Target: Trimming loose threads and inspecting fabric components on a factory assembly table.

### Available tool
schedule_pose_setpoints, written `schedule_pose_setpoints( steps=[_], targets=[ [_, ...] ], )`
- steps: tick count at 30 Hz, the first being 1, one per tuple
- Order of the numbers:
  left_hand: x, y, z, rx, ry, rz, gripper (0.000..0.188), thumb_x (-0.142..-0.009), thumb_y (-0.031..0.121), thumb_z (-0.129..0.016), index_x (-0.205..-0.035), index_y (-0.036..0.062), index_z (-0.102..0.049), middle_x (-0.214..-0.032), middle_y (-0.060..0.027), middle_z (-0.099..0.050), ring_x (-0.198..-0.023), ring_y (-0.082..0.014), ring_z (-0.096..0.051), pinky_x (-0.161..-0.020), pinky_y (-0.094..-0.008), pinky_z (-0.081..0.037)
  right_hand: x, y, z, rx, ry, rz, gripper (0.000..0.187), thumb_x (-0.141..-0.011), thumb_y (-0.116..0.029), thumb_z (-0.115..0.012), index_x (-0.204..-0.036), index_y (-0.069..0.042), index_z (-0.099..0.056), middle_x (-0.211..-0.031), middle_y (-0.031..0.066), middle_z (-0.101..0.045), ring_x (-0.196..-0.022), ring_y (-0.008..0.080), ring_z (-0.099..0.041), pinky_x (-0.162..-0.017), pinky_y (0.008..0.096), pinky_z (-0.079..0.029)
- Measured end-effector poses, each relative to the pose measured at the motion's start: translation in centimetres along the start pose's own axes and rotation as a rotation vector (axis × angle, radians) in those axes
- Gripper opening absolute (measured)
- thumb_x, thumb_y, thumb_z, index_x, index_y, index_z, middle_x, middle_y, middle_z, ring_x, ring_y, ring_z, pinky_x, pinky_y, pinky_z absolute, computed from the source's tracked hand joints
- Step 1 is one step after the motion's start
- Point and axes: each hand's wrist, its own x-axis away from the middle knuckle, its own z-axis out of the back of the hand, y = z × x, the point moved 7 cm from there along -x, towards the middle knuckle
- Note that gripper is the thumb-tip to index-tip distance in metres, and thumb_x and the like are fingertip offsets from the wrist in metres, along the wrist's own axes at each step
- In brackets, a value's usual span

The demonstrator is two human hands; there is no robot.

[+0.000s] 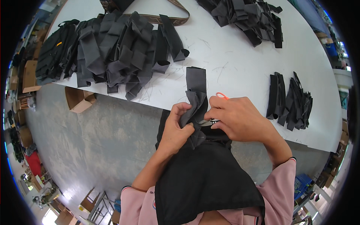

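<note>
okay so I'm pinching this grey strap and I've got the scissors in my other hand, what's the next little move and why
Probably close the scissors on the loose threads where the grey strap meets the black fabric. Your left hand already pinches the strap taut, and your right hand holds the blades at that seam.

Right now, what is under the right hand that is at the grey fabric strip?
Under the right hand an orange handle sticks out behind the fingers, and a bit of metal blade shows near the grey fabric strip. It looks like scissors, but the hand covers most of it.

Matt grey woven cloth strap point(196, 93); smooth white table point(240, 56); rough concrete floor point(101, 138).
</note>
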Motion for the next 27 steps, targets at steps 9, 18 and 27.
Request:
schedule_pose_setpoints(
  steps=[9,18,27],
  targets=[
    [-0.2,-0.7,0.3,-0.04,-0.014,0.017,0.046,-0.069,-0.01,-0.049,-0.113,0.0018,-0.043,-0.107,-0.0069,-0.049,-0.101,-0.0128,-0.047,-0.092,-0.0229,-0.034,0.4,0.2,-0.1,-0.096,-0.015,-0.1,0.014,-0.072,-0.01,-0.067,-0.085,-0.008,-0.062,-0.084,0.004,-0.05,-0.068,0.0263,-0.055,-0.054,0.0366,-0.042],
    [-0.9,0.2,0.9,0.085,0.033,0.041,0.048,-0.07,-0.007,-0.049,-0.116,0.0022,-0.041,-0.108,-0.0098,-0.05,-0.1,-0.0135,-0.049,-0.089,-0.0244,-0.038,1.8,1.4,-3.2,-0.679,0.484,-0.259,0.027,-0.07,0.001,-0.069,-0.096,-0.004,-0.063,-0.079,0.0027,-0.045,-0.067,0.0127,-0.044,-0.06,0.0234,-0.038],
    [-0.7,0.3,1.4,0.289,0.065,0.023,0.032,-0.09,0.011,-0.05,-0.119,0.0003,-0.043,-0.103,-0.0141,-0.059,-0.088,-0.0202,-0.06,-0.079,-0.0296,-0.05,0.7,-1.4,-4.5,-0.804,0.432,-0.06,0.014,-0.075,0.003,-0.064,-0.087,-0.004,-0.064,-0.073,0.0045,-0.051,-0.061,0.0122,-0.043,-0.056,0.0238,-0.036]
  ],
)
